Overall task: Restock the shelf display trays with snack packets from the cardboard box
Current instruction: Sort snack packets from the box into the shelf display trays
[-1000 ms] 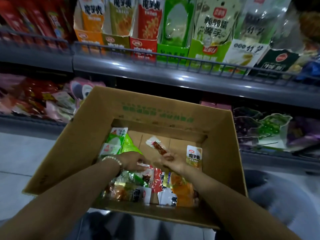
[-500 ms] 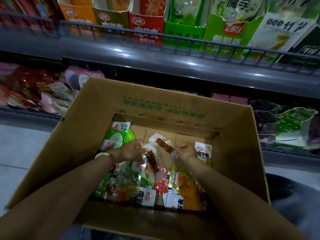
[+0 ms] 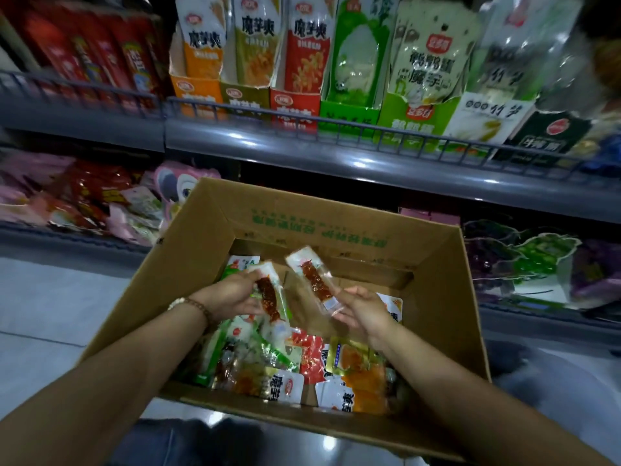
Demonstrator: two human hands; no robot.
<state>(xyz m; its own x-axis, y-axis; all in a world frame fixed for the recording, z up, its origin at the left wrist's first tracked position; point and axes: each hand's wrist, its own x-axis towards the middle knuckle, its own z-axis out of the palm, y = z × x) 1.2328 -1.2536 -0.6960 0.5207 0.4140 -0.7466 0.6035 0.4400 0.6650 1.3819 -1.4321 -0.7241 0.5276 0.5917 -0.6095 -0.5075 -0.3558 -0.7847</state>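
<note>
Dim shop aisle, grey wire-fronted shelf [image 3: 302, 153] of upright cardboard display trays [image 3: 295, 105] above open brown cardboard box [image 3: 336, 227].

Lifted since a second ago: left hand [image 3: 228, 294] gripped one clear red-filled snack packet [image 3: 270, 297], right hand [image 3: 363, 306] another [image 3: 312, 279], both raised over the box, ready for traying.

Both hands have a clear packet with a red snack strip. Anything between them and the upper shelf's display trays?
Only the grey wire rail along the shelf's front edge, crossing low before the cardboard display trays. The packets in the left hand and right hand must go over it. Otherwise open air.
</note>
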